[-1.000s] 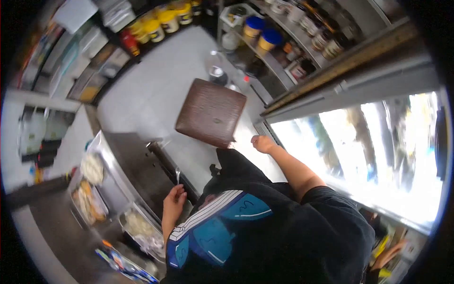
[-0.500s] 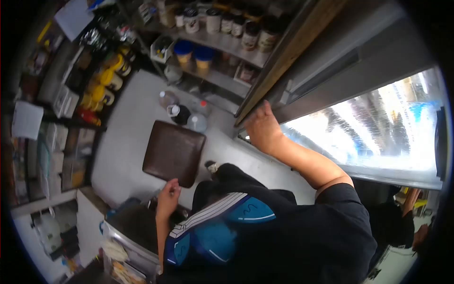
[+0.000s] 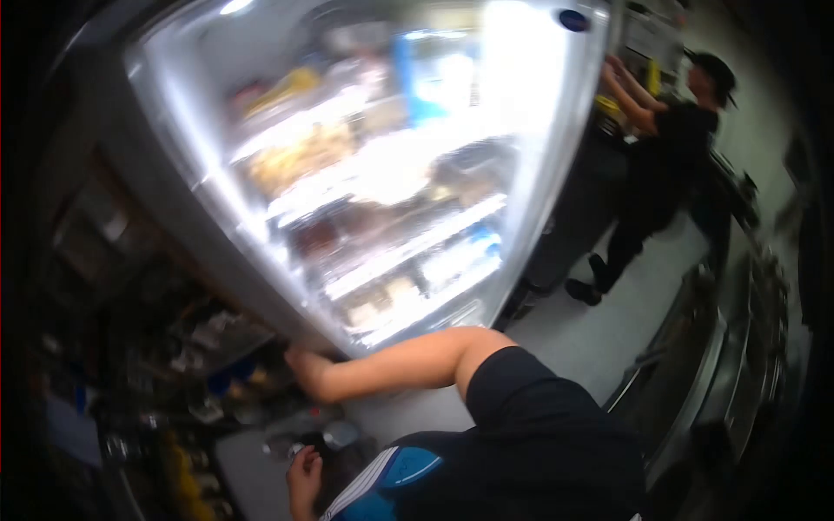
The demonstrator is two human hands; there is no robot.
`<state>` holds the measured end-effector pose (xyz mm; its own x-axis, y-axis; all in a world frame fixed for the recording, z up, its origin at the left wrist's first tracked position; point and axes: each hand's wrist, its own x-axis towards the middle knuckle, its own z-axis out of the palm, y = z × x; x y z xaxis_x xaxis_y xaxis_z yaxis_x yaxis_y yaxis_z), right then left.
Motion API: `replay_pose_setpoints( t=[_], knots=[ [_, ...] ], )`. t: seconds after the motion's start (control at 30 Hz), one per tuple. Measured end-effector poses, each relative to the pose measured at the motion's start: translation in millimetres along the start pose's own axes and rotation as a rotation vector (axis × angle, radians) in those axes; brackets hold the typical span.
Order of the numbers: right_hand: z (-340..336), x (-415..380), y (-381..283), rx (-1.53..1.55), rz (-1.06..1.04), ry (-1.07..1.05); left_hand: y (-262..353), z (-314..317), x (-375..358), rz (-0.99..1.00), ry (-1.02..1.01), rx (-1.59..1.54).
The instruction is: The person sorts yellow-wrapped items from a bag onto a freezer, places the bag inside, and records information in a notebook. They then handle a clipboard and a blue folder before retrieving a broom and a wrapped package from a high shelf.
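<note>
The fridge (image 3: 543, 165) stood lit, the right hand (image 3: 307, 372) by its lower edge perhaps to hold it open, grip unclear, the left hand (image 3: 304, 478) loosely curled, contents indiscernible.

glaring white fridge light (image 3: 373, 174), dim blurred surroundings, dark fisheye edges

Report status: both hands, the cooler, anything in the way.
Right hand at lower left edge of lit cooler, grip blurred. Left hand low, fingers curled, contents unclear. Cooler stocked. Co-worker beyond it, apart from both hands.
</note>
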<state>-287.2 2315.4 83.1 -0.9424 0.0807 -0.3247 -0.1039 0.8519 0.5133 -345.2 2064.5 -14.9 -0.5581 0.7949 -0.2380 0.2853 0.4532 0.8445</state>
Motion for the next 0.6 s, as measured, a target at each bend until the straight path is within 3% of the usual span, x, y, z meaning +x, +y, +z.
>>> replay_pose_setpoints(
  t=[0.1, 0.17, 0.2, 0.27, 0.3, 0.4, 0.5, 0.6],
  knots=[
    [-12, -1, 2, 0.002, 0.126, -0.017, 21, -11, 14, 0.033, -0.096, -0.004],
    [17, 56, -21, -0.103, 0.328, -0.020, 15, -13, 22, 0.066, -0.168, 0.050],
    [17, 48, -20, -0.162, 0.423, -0.020, 15, -8, 17, 0.049, -0.195, 0.078],
    [11, 42, -22, -0.116, 0.384, -0.041, 9, -10, 5, 0.012, -0.241, 0.126],
    [12, 46, -23, -0.106, 0.412, -0.039, -50, -9, 15, 0.092, -0.214, -0.039],
    [34, 78, -31, -0.005, 0.555, 0.025, -79, -28, 4, 0.376, -0.255, 0.374],
    [83, 134, -39, 0.333, 0.779, 0.332, -112, -47, -11, 0.681, -0.148, 0.594],
    [76, 119, -31, 0.122, 0.785, 0.192, -87, -57, -70, -0.150, -0.241, 0.074]
  ],
)
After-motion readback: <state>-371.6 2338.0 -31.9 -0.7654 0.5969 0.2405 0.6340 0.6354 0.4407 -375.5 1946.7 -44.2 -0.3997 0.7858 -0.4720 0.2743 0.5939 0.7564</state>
